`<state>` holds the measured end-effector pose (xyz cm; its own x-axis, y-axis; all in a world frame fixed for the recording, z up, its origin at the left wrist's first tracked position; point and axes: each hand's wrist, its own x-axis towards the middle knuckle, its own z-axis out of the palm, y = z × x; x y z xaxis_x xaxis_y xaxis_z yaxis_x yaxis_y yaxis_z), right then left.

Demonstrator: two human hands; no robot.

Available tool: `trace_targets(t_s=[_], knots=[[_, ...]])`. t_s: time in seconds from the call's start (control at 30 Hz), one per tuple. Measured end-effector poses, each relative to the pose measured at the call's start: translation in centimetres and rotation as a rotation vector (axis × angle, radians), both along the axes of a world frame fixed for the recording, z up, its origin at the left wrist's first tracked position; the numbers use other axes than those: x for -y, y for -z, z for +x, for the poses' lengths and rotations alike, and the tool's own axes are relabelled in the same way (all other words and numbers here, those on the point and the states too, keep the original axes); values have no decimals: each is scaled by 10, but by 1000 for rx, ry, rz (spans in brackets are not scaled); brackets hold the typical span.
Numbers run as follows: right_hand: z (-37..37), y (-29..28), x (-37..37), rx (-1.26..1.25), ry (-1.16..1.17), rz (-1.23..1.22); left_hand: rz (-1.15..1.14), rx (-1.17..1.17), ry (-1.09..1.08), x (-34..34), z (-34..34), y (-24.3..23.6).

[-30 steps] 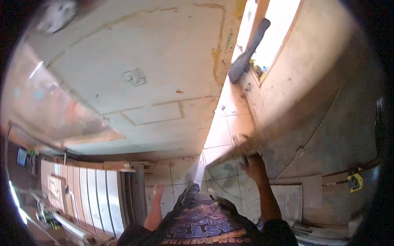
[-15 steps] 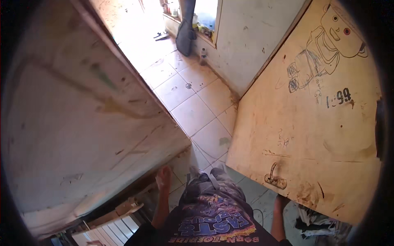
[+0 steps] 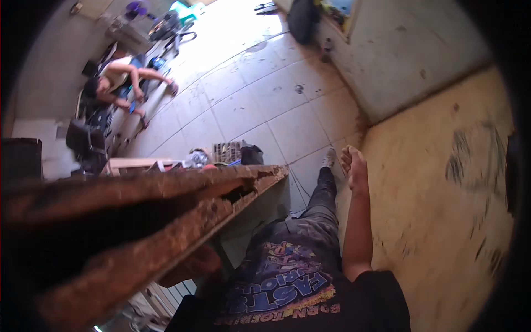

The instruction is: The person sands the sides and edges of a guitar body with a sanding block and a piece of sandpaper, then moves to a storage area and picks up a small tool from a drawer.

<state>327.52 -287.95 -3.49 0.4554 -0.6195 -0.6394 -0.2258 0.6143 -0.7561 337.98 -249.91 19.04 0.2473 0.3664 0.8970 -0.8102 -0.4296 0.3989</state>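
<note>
A thick, worn wooden panel (image 3: 210, 213) with a splintered edge and a dark hollow inside cuts across the left and lower left. Close against its underside is my left hand (image 3: 193, 264); the panel hides most of the fingers, and I cannot tell whether it grips the edge. My right hand (image 3: 355, 167) is raised in front of me, fingers curled in with nothing visible in them. It is near a yellowish wooden board (image 3: 420, 182) with dark scribbles and smears on my right, apart from its face.
A tiled floor (image 3: 260, 99) stretches ahead. At the far left a person (image 3: 119, 83) sits on a chair, holding a small blue device. An office chair (image 3: 88, 141) stands nearer. A whitish wall (image 3: 409, 50) and a dark bag (image 3: 303, 22) are at right. A bottle (image 3: 327, 45) stands by the wall.
I have stepped forward with one leg. The left panel now shows edge-on, revealing the seated person beyond. My right hand has risen from below the right board's lower edge.
</note>
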Motion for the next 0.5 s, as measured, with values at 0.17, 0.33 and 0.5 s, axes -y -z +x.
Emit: trace_targets(t_s=[0.17, 0.33, 0.5], knots=[[107, 38, 74, 21, -103, 294, -30, -64, -285, 54, 3, 6], [154, 71, 129, -104, -202, 393, -22, -133, -549, 108, 5, 13], [206, 95, 160, -271, -271, 386, -56, -156, -798, 142, 14, 15]])
